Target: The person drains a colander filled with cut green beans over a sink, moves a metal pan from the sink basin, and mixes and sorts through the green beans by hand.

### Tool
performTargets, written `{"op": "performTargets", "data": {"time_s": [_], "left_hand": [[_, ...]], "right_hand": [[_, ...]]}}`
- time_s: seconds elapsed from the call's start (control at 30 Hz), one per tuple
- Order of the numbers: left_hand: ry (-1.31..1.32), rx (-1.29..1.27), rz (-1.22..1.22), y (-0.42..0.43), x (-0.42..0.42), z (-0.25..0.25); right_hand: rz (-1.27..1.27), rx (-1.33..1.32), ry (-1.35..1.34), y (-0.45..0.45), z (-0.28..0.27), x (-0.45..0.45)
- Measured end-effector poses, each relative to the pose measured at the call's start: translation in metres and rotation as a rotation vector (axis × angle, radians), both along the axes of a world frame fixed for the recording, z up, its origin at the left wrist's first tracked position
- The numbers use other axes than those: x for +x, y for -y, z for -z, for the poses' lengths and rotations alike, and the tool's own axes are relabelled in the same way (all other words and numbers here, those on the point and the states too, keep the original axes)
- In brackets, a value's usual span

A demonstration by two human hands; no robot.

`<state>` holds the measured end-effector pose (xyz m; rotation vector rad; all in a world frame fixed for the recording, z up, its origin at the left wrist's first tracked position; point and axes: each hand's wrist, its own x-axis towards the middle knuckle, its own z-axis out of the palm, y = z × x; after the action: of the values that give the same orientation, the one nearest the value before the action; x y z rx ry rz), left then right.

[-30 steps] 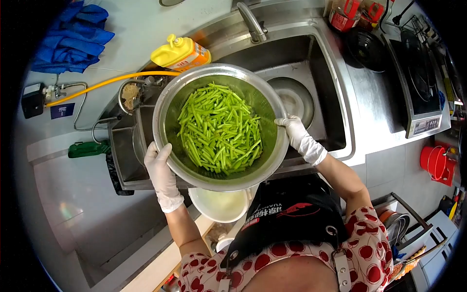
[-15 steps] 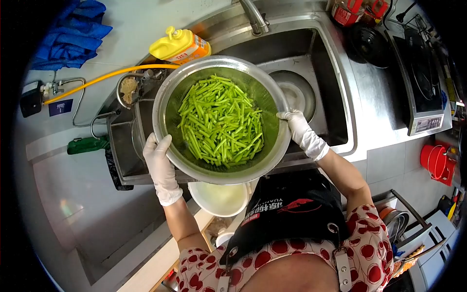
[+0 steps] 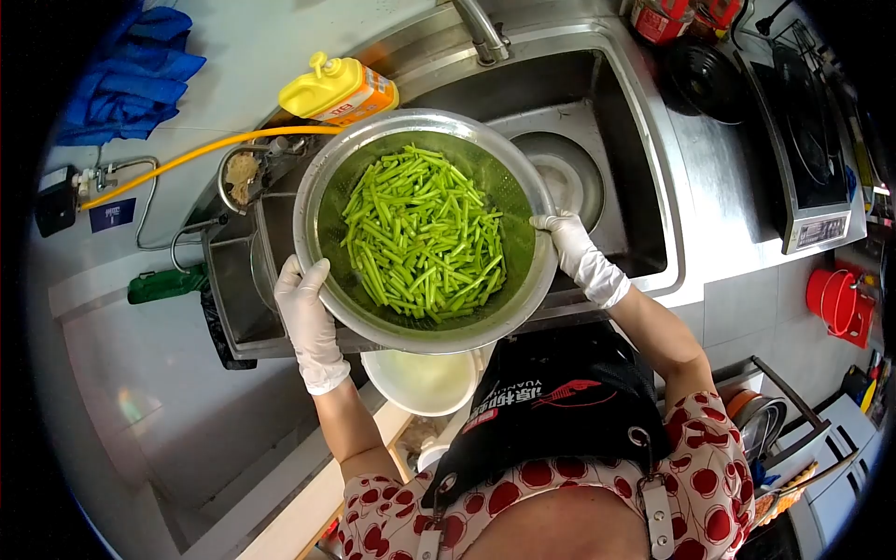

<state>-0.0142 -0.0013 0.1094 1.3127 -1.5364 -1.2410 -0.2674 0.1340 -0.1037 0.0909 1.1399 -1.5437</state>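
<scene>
Between my hands is a large metal colander (image 3: 327,289) with a wide rim, its holes visible along the inner wall. Cut green vegetable stems (image 3: 425,238) lie heaped on its bottom. My left hand (image 3: 306,322), in a white glove, grips the rim at the lower left, thumb on top. Across from it my right hand (image 3: 577,250), gloved too, clasps the rim at the right. Fingers under the rim are hidden on both sides. The colander is held over the near side of the steel sink (image 3: 644,168), covering part of it.
A round metal pan (image 3: 597,191) sits in the sink below the faucet (image 3: 485,33). A yellow jug (image 3: 341,89) stands behind the colander, near a yellow hose (image 3: 201,154). Below the colander is a white bucket (image 3: 425,383). An induction cooker (image 3: 812,224) stands at the right.
The background has shifted slightly, with the jug and hose now a little farther left in view. Both hands keep their hold on the colander, which looks almost unmoved.
</scene>
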Motion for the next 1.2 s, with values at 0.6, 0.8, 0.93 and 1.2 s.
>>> {"op": "performTargets", "data": {"time_s": [0.6,0.8,0.93,1.2], "left_hand": [[0.066,-0.017,-0.02,0.003,-0.003,-0.001],[0.068,0.309,-0.066,0.013,0.041,0.021],[0.108,0.518,-0.089,-0.002,0.076,0.056],[-0.079,0.63,-0.349,-0.032,0.083,0.063]], "right_hand": [[0.046,-0.058,0.022,-0.002,0.011,0.006],[0.084,-0.15,-0.115,0.0,-0.007,0.012],[-0.005,-0.173,-0.144,0.003,-0.009,0.009],[-0.199,0.009,-0.141,0.008,0.063,-0.076]]}}
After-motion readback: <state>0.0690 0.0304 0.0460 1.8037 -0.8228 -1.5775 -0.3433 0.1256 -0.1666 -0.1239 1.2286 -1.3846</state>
